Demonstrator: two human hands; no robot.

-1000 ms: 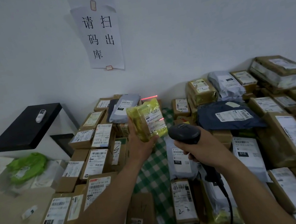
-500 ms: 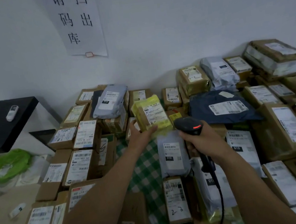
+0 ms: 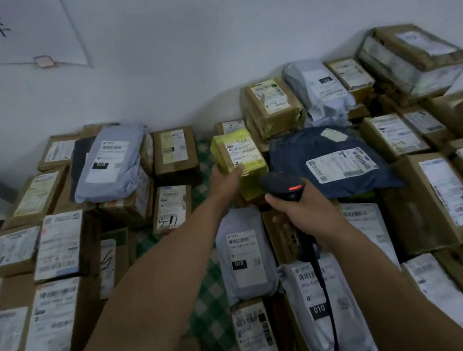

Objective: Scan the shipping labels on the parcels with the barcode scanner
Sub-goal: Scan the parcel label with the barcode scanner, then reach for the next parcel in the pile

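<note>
Upper left, a white paper sheet (image 3: 28, 31) is showing "库". Below, a pale grey plastic mailer (image 3: 110, 161) is bearing a black "010" patch. At centre, the left hand (image 3: 226, 180), grip curled, is clasping a yellow-taped cardboard parcel (image 3: 239, 152), label upward. Just right, the right hand (image 3: 303, 213) is wrapping its grip round a black barcode scanner (image 3: 283, 184).

Head-worn wide-angle view, looking forward and down, close over parcels (image 3: 245, 256), wall (image 3: 207, 46) behind, edges seemingly blurred.
</note>
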